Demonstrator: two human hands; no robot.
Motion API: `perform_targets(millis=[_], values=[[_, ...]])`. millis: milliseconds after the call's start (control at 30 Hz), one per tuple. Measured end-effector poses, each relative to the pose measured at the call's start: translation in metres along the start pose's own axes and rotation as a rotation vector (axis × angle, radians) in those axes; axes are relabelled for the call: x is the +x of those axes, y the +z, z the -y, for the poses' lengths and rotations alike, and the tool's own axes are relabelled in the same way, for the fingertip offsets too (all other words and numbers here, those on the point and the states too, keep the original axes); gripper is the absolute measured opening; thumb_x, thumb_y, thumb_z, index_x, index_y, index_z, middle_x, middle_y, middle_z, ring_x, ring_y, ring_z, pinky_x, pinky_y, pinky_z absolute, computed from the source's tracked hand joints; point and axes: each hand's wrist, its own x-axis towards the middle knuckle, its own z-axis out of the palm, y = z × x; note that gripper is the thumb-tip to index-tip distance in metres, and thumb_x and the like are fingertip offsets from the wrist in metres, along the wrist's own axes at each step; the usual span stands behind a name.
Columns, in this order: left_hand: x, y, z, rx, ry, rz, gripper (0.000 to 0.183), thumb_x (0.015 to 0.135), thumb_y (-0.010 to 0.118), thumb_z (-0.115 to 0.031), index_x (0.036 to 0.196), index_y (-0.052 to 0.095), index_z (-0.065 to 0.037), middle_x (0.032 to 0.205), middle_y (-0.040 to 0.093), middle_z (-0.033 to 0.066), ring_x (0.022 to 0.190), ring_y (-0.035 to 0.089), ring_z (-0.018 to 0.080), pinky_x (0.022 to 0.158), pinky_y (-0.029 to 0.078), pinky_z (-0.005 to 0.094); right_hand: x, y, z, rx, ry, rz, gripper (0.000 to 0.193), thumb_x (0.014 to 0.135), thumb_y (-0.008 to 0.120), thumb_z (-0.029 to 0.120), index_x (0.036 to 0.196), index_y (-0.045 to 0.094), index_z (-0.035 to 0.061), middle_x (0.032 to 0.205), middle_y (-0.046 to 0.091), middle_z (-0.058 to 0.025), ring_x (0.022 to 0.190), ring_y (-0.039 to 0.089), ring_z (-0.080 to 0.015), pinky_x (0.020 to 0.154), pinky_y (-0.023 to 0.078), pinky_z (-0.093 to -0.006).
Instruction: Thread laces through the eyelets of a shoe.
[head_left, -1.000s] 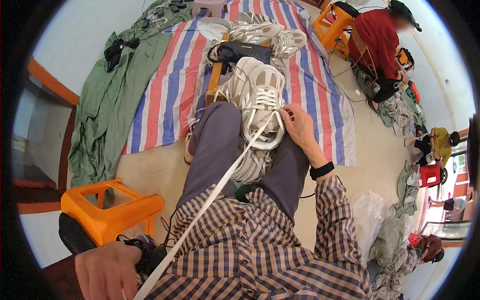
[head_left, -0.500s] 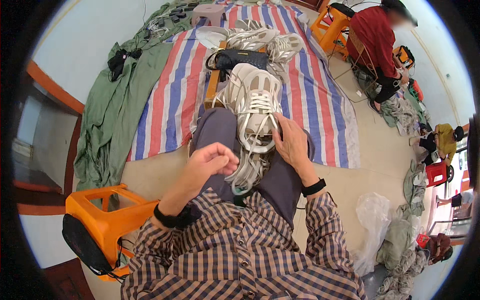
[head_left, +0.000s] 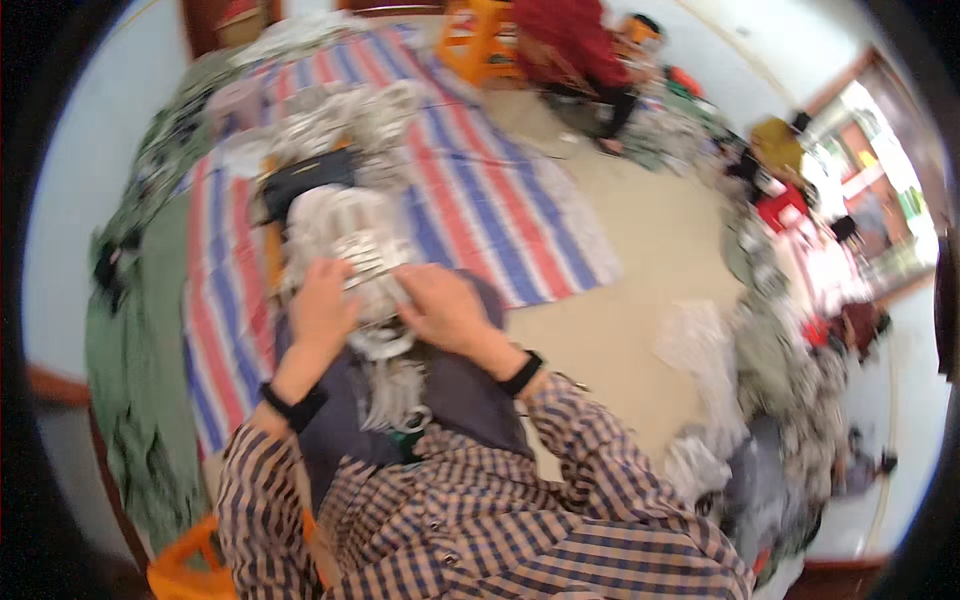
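Note:
A pale beige and white lace-up sneaker [head_left: 368, 250] points away from me above my lap, its toe toward the far side and white laces across its top. At its left edge, beside the laces, my left hand [head_left: 325, 305] is closed on the shoe. My right hand [head_left: 445, 308] grips the right side near the ankle opening, thumb and fingers against the upper. Motion blur hides whether either hand also pinches a lace. More laces [head_left: 395, 395] hang between my knees. Past the toe lies a black pouch [head_left: 308, 185].
Several similar sneakers [head_left: 335, 120] are heaped beyond the pouch on a striped sheet [head_left: 480, 215]. Green cloth [head_left: 140, 380] runs along the left, with an orange stool [head_left: 190, 560] at lower left. Clear plastic [head_left: 700, 350] and piled material line the right. A person in red [head_left: 570, 40] sits at the far side.
My left hand has come from over my lap forward onto the sneaker. The right hand stays at the shoe's right side. My view has swung to the right, shifting everything left.

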Motion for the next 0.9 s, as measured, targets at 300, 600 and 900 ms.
perform_targets(millis=[300,600,900], values=[[0.016,-0.005,-0.013,0.19,0.197,-0.04,0.024,0.071,0.06,0.0,0.092,0.05,-0.005,0.098,0.049,0.0124,0.091,0.056,0.0346,0.07,0.048,0.0441,0.0,-0.001,-0.003,-0.019,-0.089,-0.045,0.046,0.079,0.064,0.019,0.12,0.051,0.0031,0.112,0.057,-0.0162,0.104,0.055,-0.0335,0.088,0.046,-0.0423],[0.011,-0.016,0.022,0.022,0.205,-0.05,0.014,0.084,0.05,-0.004,0.097,0.057,-0.004,0.088,0.057,0.0157,0.084,0.058,0.0371,0.072,0.046,0.0437,-0.003,0.008,0.002,-0.003,-0.087,-0.056,0.046,0.077,0.066,0.016,0.118,0.051,0.0033,0.111,0.055,-0.0151,0.104,0.055,-0.0321,0.088,0.046,-0.0402],[-0.039,-0.043,0.109,-0.08,0.07,-0.048,0.014,0.092,0.05,-0.007,0.098,0.061,-0.001,0.087,0.056,0.017,0.083,0.056,0.0348,0.074,0.045,0.04,-0.001,0.004,0.002,-0.012,-0.049,-0.023,0.047,0.077,0.067,0.018,0.119,0.051,0.0041,0.112,0.055,-0.0132,0.105,0.054,-0.0296,0.089,0.045,-0.0384]])
